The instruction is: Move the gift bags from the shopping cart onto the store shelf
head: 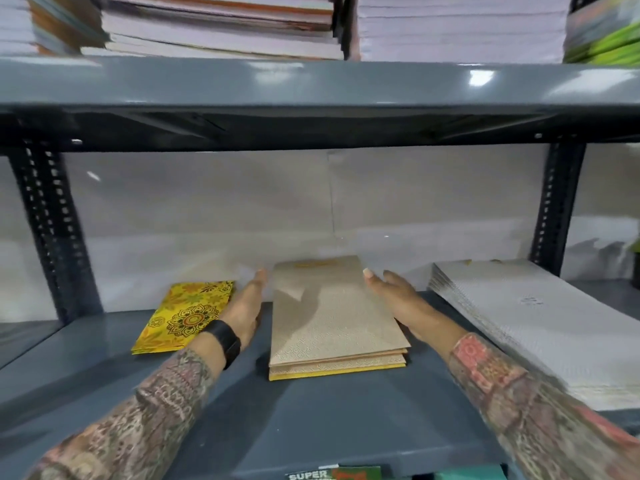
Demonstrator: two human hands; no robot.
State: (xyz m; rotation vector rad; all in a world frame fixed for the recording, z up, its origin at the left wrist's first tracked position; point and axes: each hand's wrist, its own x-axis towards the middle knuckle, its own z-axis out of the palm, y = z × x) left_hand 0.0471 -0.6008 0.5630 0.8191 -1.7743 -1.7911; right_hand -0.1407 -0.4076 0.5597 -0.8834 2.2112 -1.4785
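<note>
1. A small stack of beige gift bags (332,317) lies flat on the grey store shelf (329,417), roughly in the middle, with a yellow edge showing at the bottom of the stack.
2. The left hand (246,308) stands on edge just beside the stack's left side, its fingers (258,277) straight and together, pointing toward the back wall; whether they touch the bags cannot be told.
3. The right hand (403,304) flanks the stack's right side, palm turned inward, fingers (375,280) extended and spread open, the fingertips at the upper right edge of the top bag.
4. Neither hand closes around anything; the stack sits between the two open palms.
5. A black wristband (225,341) circles the left wrist, and both arms wear patterned sleeves (519,403).
6. A yellow floral gift bag (187,315) lies flat to the left of the left hand.
7. A pile of white bags (540,323) rests well to the right.
8. The upper shelf (311,84) carries stacks of paper (457,26).
</note>
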